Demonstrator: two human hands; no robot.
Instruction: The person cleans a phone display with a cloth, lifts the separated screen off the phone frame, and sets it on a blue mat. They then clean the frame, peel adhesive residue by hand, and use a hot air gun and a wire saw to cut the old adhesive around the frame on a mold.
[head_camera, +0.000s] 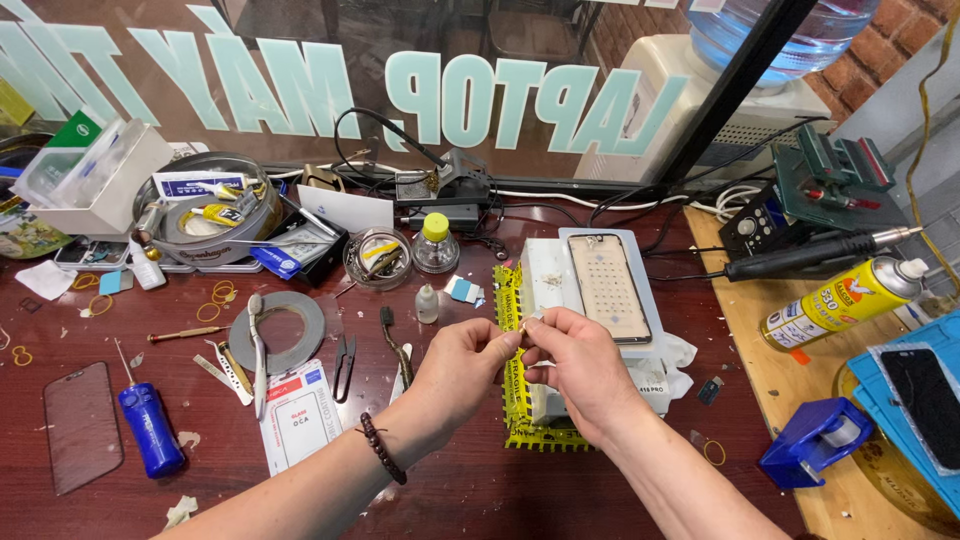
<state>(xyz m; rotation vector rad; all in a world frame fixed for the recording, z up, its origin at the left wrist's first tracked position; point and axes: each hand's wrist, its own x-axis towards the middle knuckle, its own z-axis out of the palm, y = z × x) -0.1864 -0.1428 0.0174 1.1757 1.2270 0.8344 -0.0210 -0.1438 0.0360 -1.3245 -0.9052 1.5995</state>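
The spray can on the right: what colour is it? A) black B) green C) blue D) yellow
D: the spray can lying on the wooden bench has a yellow body with a white cap.

I'm sitting in a phone repair shop: tape rolls (277, 333), tweezers (258, 352), a hot-air handpiece (815, 254) are crowding my bench (470, 470), glass shopfront (400, 80) facing me at the far side

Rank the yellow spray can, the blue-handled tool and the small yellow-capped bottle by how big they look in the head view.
1. Yellow spray can, longest.
2. Blue-handled tool; nearer the camera, so only its apparent size ranks here.
3. Small yellow-capped bottle, smallest.
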